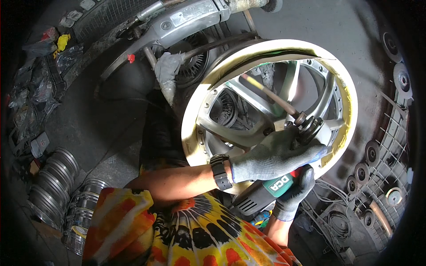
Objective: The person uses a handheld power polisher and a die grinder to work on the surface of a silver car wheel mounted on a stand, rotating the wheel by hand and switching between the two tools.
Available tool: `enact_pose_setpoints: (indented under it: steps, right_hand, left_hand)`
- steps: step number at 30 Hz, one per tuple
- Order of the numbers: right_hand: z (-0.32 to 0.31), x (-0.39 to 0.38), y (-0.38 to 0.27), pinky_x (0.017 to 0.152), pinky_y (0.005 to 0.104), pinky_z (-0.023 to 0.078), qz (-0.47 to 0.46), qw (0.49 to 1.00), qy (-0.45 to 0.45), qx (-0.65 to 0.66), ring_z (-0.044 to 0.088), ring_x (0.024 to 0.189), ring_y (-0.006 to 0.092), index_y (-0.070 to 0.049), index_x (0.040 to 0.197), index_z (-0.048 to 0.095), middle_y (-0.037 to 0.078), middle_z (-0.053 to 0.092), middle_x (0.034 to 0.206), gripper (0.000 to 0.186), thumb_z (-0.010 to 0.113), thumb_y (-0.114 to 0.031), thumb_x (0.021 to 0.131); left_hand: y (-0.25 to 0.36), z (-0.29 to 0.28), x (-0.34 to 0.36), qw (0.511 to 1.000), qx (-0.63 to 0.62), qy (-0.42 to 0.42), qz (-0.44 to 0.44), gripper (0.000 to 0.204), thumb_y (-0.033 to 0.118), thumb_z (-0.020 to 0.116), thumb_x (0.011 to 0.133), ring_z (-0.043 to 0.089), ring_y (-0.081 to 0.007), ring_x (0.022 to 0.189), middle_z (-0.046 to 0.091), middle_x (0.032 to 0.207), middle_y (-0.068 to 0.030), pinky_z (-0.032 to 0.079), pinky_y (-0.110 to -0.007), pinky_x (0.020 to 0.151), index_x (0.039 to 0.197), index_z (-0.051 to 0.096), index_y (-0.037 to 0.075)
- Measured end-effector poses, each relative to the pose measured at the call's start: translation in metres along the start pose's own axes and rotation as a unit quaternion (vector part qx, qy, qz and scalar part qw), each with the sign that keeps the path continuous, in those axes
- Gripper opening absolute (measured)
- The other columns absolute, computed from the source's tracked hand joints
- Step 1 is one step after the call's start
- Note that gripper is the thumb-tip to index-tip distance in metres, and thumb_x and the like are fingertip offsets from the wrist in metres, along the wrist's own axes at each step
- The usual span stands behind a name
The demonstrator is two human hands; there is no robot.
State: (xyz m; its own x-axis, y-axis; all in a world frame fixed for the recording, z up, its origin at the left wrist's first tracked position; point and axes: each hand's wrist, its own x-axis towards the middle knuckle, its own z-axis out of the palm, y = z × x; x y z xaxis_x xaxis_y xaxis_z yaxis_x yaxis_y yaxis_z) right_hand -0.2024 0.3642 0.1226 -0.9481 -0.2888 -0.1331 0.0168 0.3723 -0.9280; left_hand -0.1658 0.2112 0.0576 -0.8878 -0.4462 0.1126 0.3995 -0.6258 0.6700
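A large spoked metal wheel (pixel 191 119) with masking tape around its rim is held up in front of me. Over its lower right part lies a green and black power grinder (pixel 278 185). My left hand (pixel 270 155), in a grey glove, is wrapped round the grinder's head. Further down, my gloved right hand (pixel 301 188) grips the body from the right side. A thin rod (pixel 271 95) with a yellowish tip extends from the head, up and left across the spokes. Whether its tip touches a spoke, I cannot tell.
Beyond the wheel stands a big grey machine (pixel 188 20) on a tube frame with a wrapped bar (pixel 167 71). Stacked metal rims (pixel 54 186) are at lower left, below plastic bags (pixel 33 88). Abrasive discs (pixel 401 80) and a wooden handle (pixel 381 217) line the wire rack at right.
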Motion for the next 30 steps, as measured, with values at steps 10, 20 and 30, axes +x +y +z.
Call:
enact_pose_setpoints:
  steps: [10,20,30]
  right_hand:
    - [0.001,-0.002,-0.004,0.098,0.0363,0.046,-0.021,0.998,-0.049,-0.023,0.06,0.11,0.0179,-0.001,0.129,0.059,0.008,0.064,0.122,0.048,0.054,-0.039,0.1]
    - [0.004,-0.002,-0.003,0.097,0.036,0.046,0.013,0.999,-0.03,0.004,0.06,0.108,0.0173,0.001,0.128,0.058,0.009,0.063,0.121,0.051,0.054,-0.041,0.099]
    - [0.006,0.0,0.002,0.096,0.0367,0.047,0.019,0.999,-0.035,-0.011,0.061,0.105,0.0183,-0.001,0.123,0.059,0.009,0.063,0.118,0.048,0.053,-0.043,0.099]
  left_hand:
    - [-0.009,-0.001,0.0,0.971,0.16,-0.012,0.177,0.032,0.032,0.057,0.1,0.065,-0.0255,0.1,0.068,0.106,-0.0122,0.047,-0.038,0.094,0.117,0.066,0.007]
    - [0.007,-0.006,-0.002,0.999,0.014,-0.042,-0.008,0.033,0.02,0.062,0.098,0.062,-0.0131,0.105,0.068,0.112,-0.0073,0.046,-0.031,0.096,0.124,0.057,0.0]
    - [0.006,-0.009,-0.005,0.999,-0.013,-0.025,-0.03,0.02,0.02,0.062,0.097,0.06,-0.0219,0.115,0.066,0.123,-0.0099,0.036,-0.046,0.111,0.113,0.065,0.009]
